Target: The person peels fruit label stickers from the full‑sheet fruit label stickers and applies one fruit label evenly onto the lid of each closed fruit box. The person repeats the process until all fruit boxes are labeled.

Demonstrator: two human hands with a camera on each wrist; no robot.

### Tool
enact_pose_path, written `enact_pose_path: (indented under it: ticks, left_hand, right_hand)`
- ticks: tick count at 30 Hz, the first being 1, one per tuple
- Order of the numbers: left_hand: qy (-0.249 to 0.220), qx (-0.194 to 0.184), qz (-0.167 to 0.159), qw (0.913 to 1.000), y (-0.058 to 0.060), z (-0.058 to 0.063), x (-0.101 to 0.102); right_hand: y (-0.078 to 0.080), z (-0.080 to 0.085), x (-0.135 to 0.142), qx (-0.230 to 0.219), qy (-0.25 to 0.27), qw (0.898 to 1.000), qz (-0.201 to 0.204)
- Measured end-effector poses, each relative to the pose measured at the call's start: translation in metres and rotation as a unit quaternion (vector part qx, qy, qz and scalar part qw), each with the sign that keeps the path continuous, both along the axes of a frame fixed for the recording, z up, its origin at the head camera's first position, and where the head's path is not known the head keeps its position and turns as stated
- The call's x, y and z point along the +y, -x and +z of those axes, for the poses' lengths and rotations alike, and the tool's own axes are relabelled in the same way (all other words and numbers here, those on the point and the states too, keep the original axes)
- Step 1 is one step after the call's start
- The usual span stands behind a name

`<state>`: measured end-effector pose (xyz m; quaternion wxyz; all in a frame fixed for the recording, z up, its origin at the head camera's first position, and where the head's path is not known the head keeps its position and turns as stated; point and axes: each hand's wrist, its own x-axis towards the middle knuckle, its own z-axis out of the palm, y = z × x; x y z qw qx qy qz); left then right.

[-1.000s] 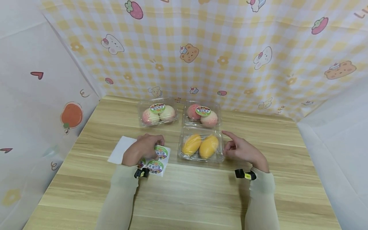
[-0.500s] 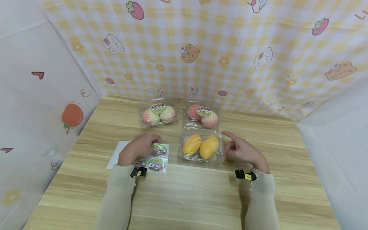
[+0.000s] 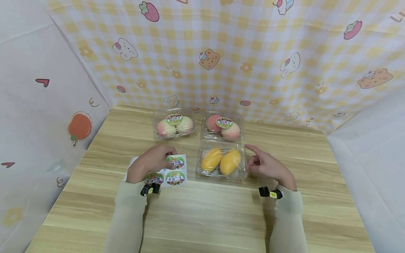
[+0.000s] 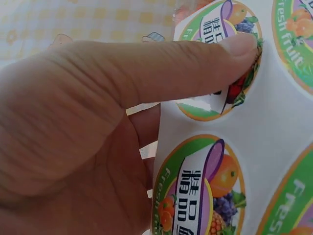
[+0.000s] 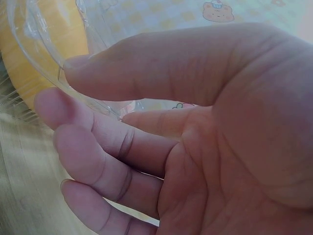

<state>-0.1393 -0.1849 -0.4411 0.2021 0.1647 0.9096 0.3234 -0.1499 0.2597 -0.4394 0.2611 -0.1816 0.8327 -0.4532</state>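
Observation:
In the head view my left hand (image 3: 151,162) pinches a sheet of round fruit stickers (image 3: 175,178). The left wrist view has the thumb (image 4: 239,45) lying over one sticker, the other fingers passing behind the sheet. To the right, a clear plastic fruit box (image 3: 200,172) contains two yellow mangoes (image 3: 230,161). My right hand (image 3: 268,166) is at its right side, index finger stretched along the far corner. Seen from the right wrist, the thumb (image 5: 80,68) and middle finger hold the box's rim between their tips; the remaining fingers curl below it.
Behind the mangoes, the box's neighbour holds two pink peaches (image 3: 230,131) under a fruit label (image 3: 224,122). Another clear box (image 3: 156,133) with two pale peaches and a label stands at the back left. A checked curtain (image 3: 190,80) hangs behind the wooden table (image 3: 209,218).
My left hand has shifted slightly left and drawn the sticker sheet up and round, so its lower edge lies farther back. The right hand and the boxes stay in place.

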Motion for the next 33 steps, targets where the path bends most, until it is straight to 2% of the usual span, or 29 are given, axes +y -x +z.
enact_pose_path:
  ticks: [4,15,24,30,33]
  left_hand:
    - [-0.004,-0.005,0.009,0.9999,-0.002,0.005,-0.001]
    - [-0.015,0.008,0.006,0.9998,-0.011,0.025,-0.002]
    - [-0.03,0.057,0.002,0.9979,-0.015,0.036,-0.005]
    - [-0.073,0.065,0.016,0.9951,-0.019,0.043,-0.007]
    - [-0.101,0.089,0.024,0.9906,-0.021,0.045,-0.008]
  right_hand:
    - [0.0,0.0,0.0,0.001,-0.004,1.0,-0.001]
    - [0.001,0.002,-0.001,0.001,-0.007,1.0,-0.003]
    - [0.0,0.004,-0.001,0.0,-0.012,1.0,-0.006]
    - [0.0,0.003,-0.001,0.002,-0.013,1.0,-0.006]
    - [-0.001,0.002,0.0,0.0,-0.011,1.0,-0.006]
